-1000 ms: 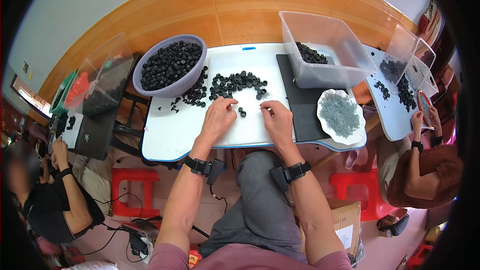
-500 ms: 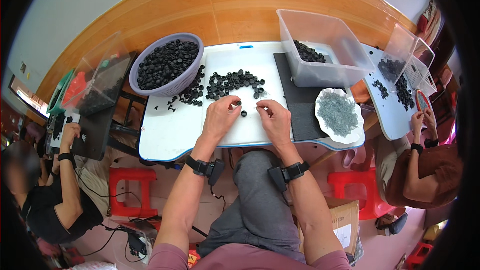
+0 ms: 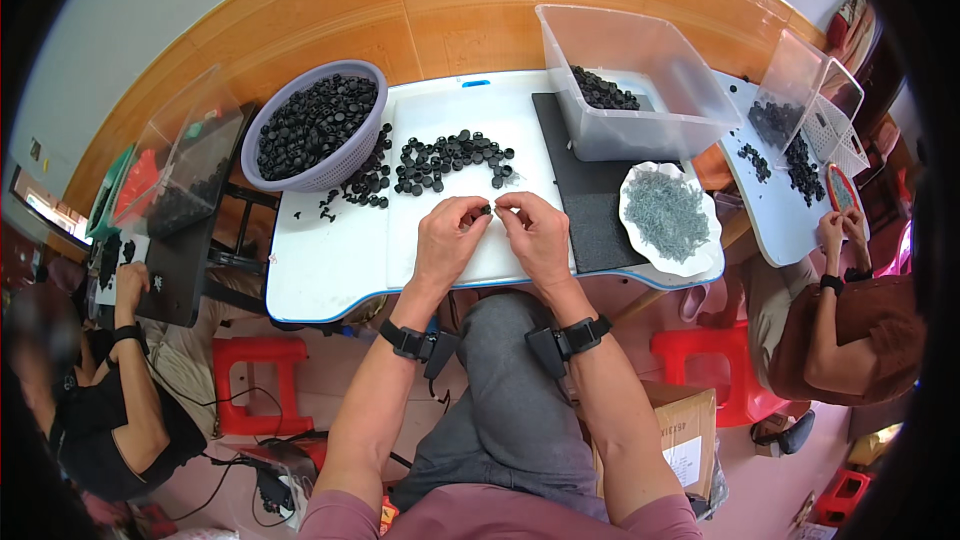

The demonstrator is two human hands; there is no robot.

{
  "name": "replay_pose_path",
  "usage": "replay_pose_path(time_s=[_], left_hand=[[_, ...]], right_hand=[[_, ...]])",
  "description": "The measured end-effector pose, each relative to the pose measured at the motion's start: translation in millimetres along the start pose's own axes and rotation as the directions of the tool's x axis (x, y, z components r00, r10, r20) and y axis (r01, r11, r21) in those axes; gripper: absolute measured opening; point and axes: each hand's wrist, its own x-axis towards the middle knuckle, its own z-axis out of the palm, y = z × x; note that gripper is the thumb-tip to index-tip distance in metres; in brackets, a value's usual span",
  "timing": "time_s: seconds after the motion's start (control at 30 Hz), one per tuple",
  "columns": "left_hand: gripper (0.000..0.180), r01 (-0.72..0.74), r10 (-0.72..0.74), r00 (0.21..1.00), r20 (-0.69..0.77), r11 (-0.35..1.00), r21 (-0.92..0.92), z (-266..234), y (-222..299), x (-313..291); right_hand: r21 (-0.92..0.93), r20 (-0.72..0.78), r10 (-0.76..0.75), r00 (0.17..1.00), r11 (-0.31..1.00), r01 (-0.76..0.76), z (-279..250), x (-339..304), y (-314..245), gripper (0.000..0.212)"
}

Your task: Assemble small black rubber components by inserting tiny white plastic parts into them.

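Note:
My left hand (image 3: 448,237) pinches a small round black cap (image 3: 487,209) between thumb and fingertips. Its fingertips meet those of my right hand (image 3: 535,238), which is closed in a pinch at the cap; whatever lies between its fingers is too small to make out. Both hands hover over the near part of the white table (image 3: 330,275). Just beyond them lies a loose cluster of black caps (image 3: 437,162), some on their sides. To the right, a white scalloped dish (image 3: 690,265) holds a heap of thin grey-green pieces (image 3: 665,212).
A purple basket (image 3: 345,155) full of black caps stands at the far left. At the far right, a clear plastic bin (image 3: 650,135) with more caps rests on a dark mat (image 3: 600,235). Co-workers sit on both sides, near red stools (image 3: 262,345).
My hands have come together, the right moving left to the cap in the left. The single cap that lay between them no longer shows. The whole view has shifted slightly.

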Motion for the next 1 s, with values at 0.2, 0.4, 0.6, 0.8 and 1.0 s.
replay_pose_path(time_s=[0.2,0.4,0.6,0.8,1.0], left_hand=[[0.019,-0.031,0.031,0.999,0.010,0.998,0.051,-0.8,2.4,-1.5],[0.018,-0.074,0.073,0.997,0.011,0.993,0.097,-0.3,-0.5,-1.9],[0.018,-0.080,0.084,0.996,-0.036,0.992,0.097,-0.4,-2.6,-1.8],[0.019,-0.065,0.069,0.996,-0.059,0.996,0.062,-0.4,-3.0,-1.6],[0.022,0.059,-0.060,0.997,-0.047,0.998,-0.024,-1.7,-5.5,-2.1]], right_hand=[[0.001,-0.005,0.003,1.000,1.000,-0.003,1.2,-0.5,0.8,0.011],[-0.031,0.032,-0.004,0.999,0.999,0.005,0.0,-2.0,-0.6,0.011],[0.003,-0.004,0.064,0.998,0.998,-0.064,-1.5,-1.1,-5.4,0.010],[-0.063,0.029,-0.055,0.998,0.996,0.057,-1.4,-1.5,-1.2,0.009],[-0.097,0.049,-0.147,0.988,0.984,0.151,-1.0,-1.2,-6.5,0.009]])
